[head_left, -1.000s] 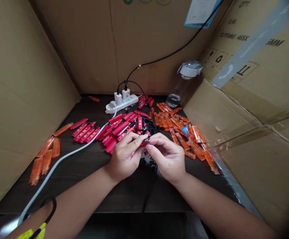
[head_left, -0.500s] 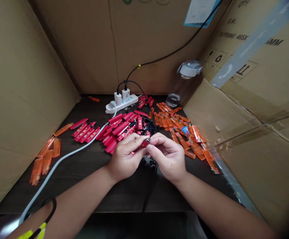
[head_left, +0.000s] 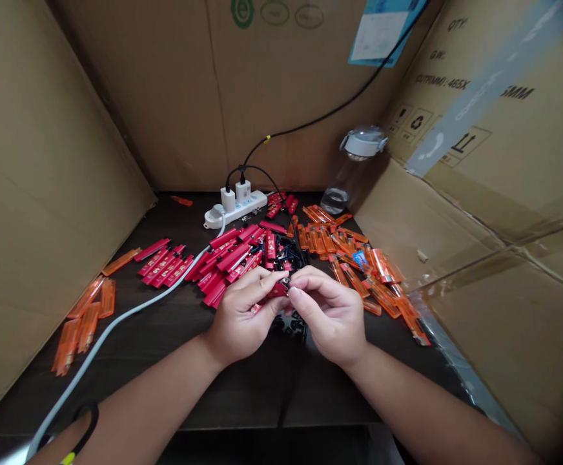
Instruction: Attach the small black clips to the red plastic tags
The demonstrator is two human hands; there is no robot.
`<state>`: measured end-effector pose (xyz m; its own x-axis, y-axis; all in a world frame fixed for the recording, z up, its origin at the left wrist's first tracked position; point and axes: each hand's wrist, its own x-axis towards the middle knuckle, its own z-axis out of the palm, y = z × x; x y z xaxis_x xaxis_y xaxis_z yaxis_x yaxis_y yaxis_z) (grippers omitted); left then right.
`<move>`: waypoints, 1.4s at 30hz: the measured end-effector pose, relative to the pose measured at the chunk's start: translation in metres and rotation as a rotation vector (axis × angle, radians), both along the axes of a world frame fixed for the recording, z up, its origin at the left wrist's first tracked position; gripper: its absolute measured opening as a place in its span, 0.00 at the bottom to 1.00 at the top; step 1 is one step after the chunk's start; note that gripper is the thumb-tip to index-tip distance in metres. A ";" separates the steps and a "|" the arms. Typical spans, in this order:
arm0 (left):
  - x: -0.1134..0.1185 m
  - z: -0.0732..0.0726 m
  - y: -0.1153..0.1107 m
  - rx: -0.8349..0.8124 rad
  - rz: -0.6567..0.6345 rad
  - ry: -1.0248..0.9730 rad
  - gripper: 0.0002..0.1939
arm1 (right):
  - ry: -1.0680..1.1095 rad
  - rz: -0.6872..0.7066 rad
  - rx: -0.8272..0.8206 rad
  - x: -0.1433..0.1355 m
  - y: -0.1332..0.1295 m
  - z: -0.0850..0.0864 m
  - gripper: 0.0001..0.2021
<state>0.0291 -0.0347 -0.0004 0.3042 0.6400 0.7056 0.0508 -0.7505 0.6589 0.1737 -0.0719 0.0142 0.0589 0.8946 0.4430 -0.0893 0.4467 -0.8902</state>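
Note:
My left hand [head_left: 243, 311] is closed around a red lighter [head_left: 277, 290], whose body shows between the thumb and forefinger with its top end toward the right. Thumb and forefinger of my right hand [head_left: 330, 314] pinch at that dark and metal end; whether a separate small part sits between them is too small to make out. Just beyond my left hand lies a heap of red lighters [head_left: 233, 253] with gold lettering. Small black parts [head_left: 286, 250] lie behind both hands. Orange translucent lighters [head_left: 354, 279] are spread out to the right of my right hand.
A white power strip [head_left: 235, 210] with plugged-in adapters stands at the back; its pale cable [head_left: 131, 312] runs down the left side. A clear bottle [head_left: 344, 177] stands back right. More orange lighters [head_left: 88, 323] lie left. Cardboard walls [head_left: 165, 97] enclose the table. A black cable hangs overhead.
The view has tilted up slightly. My hands stay together at the lighter; a little more of its red body and metal end now shows between the fingers.

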 end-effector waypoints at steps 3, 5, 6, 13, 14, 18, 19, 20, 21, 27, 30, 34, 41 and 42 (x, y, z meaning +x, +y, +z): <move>-0.001 0.000 0.000 0.045 0.016 0.009 0.19 | -0.034 0.004 0.009 0.001 -0.001 0.001 0.03; -0.001 0.001 0.000 0.074 0.019 0.013 0.19 | -0.048 0.009 0.017 0.001 -0.002 0.001 0.04; -0.001 0.001 0.001 0.084 0.016 0.015 0.19 | -0.051 0.008 0.025 0.002 -0.002 0.001 0.04; -0.001 0.001 0.002 0.109 0.006 0.046 0.19 | -0.239 -0.020 0.110 0.012 0.003 0.007 0.04; -0.001 0.001 0.002 0.119 0.000 0.051 0.19 | -0.280 -0.025 0.131 0.015 0.004 0.008 0.04; -0.003 0.002 0.003 0.142 -0.023 0.082 0.20 | -0.418 -0.035 0.207 0.022 0.008 0.011 0.04; -0.003 0.002 0.003 0.142 -0.023 0.088 0.20 | -0.442 -0.044 0.227 0.022 0.008 0.011 0.04; -0.003 0.001 0.003 0.140 -0.019 0.094 0.20 | -0.461 -0.059 0.248 0.022 0.008 0.012 0.05; -0.003 0.001 0.003 0.139 -0.012 0.098 0.20 | -0.472 -0.083 0.270 0.021 0.008 0.012 0.05; -0.001 0.000 0.002 0.133 0.040 0.092 0.21 | -0.460 -0.198 0.312 0.013 0.005 0.007 0.06; 0.001 0.000 0.001 0.105 0.038 0.084 0.20 | -0.446 -0.258 0.309 0.009 0.004 0.004 0.07; 0.002 0.001 0.000 0.066 0.031 0.070 0.18 | -0.423 -0.293 0.299 0.006 0.003 0.002 0.07; 0.001 0.004 -0.001 0.052 0.018 0.041 0.17 | -0.281 -0.195 0.181 0.006 0.002 0.002 0.06; 0.001 0.004 -0.001 0.050 0.016 0.041 0.17 | -0.231 -0.158 0.132 0.006 0.002 0.002 0.05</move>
